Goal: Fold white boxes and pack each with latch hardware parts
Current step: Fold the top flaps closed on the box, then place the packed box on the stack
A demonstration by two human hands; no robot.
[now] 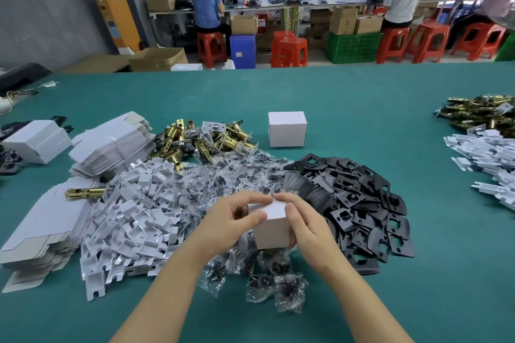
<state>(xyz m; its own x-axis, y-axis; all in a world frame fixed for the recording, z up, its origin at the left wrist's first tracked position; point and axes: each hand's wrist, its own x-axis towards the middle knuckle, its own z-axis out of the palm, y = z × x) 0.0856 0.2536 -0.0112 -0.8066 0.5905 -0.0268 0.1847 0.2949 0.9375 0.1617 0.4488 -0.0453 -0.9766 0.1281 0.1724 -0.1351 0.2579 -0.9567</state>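
Observation:
A small white box (271, 227) is held over the green table (362, 108) by both hands. My left hand (227, 221) grips its left side, thumb on top. My right hand (303, 224) holds its right side, fingers on the lid edge. The lid looks closed. Another folded white box (287, 128) stands farther back. Around the held box lie brass latches (206, 138), clear bags of dark screws (223, 175), black strike plates (359, 200), white card inserts (133, 217) and flat box blanks (111, 147). What the held box contains is hidden.
A lone brass latch (83, 192) lies on flat blanks (41, 231) at left. More latches (479, 111) and white inserts (487, 156) lie at the far right. Beyond the table, people sit on red stools (289, 51) at benches with cardboard cartons.

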